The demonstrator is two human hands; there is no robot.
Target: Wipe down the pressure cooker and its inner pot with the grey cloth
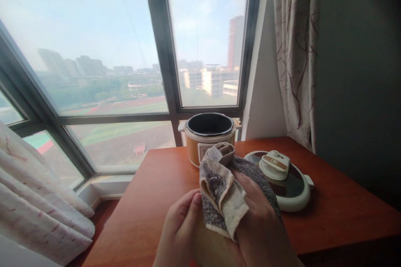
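With both hands bunched round the cloth (pixel 224 192), I read this as a two-handed hold, raised off the worktop (pixel 156 200), not resting on it. Left hand (pixel 180 229): fingers curled, thumb tip pressed to the cloth's lower left fold. Right hand (pixel 260 221): fingers closed under and behind the cloth, which drapes over its knuckles; fingertips hidden, so I can't tell how tight. The cloth is folded on itself, pale side out in front, dark speckled side behind, top corner poking up toward the cooker (pixel 209 137). My guess is it's folded into a pad so a thick face points outward.

Outward from there: the cooker sits at the back edge of the worktop, against the window (pixel 109 50), open, dark inner pot visible and apparently empty. Its lid (pixel 290 183) lies flat on the worktop just right of the hands, handle up, close to the right knuckles but apart from them. Nothing sits between the cloth and the cooker's mouth. The lid crowds the right side, and a curtain (pixel 296 50) hangs behind it at the corner. Another curtain (pixel 37 200) lies lower left, well apart from the hands.
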